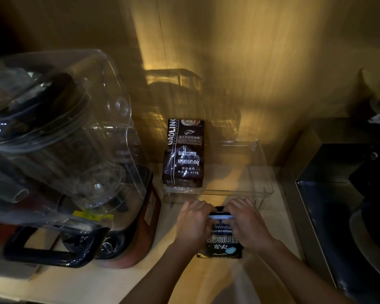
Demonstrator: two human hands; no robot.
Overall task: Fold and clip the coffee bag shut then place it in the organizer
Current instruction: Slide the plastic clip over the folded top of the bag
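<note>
A dark coffee bag (221,242) with white and blue lettering stands on the pale counter, close to me. My left hand (193,222) grips its top left corner and my right hand (248,222) grips its top right corner. Between my fingers the bag's top is rolled down, with a pale blue band (220,216) across it; I cannot tell whether that is a clip or print. Just behind the bag sits a clear plastic organizer (261,172), with a second brown coffee bag (184,154) standing in its left side.
A large blender (75,154) with a clear sound cover and red base fills the left of the counter. A dark stove top (347,205) with a pan lies to the right. A wood-toned wall stands behind the organizer.
</note>
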